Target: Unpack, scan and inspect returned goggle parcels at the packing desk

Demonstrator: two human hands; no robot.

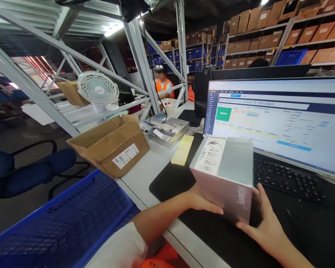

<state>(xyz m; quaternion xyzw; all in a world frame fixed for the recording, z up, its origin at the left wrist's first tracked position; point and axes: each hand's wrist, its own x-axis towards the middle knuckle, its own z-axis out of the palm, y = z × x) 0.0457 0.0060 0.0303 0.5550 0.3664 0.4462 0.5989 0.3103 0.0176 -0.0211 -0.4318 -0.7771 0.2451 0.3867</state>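
A silver-grey box (226,178) with a white printed label on its top is between my two hands, above the black desk mat (171,186). My left hand (202,199) grips its near left side, thumb along the front face and the other fingers hidden. On the right, my right hand (262,219) holds the lower right corner, thumb in front and fingers up along the side. Behind the box stand a lit monitor (268,115) and a black keyboard (287,178). Yellow sticky notes (182,150) lie on the mat's far left part.
An open cardboard box (111,145) sits at the desk's left edge, with a blue plastic crate (64,219) below it. Farther back are a metal tray (169,132) of small items, a white fan (98,89) and a person in an orange vest (163,83).
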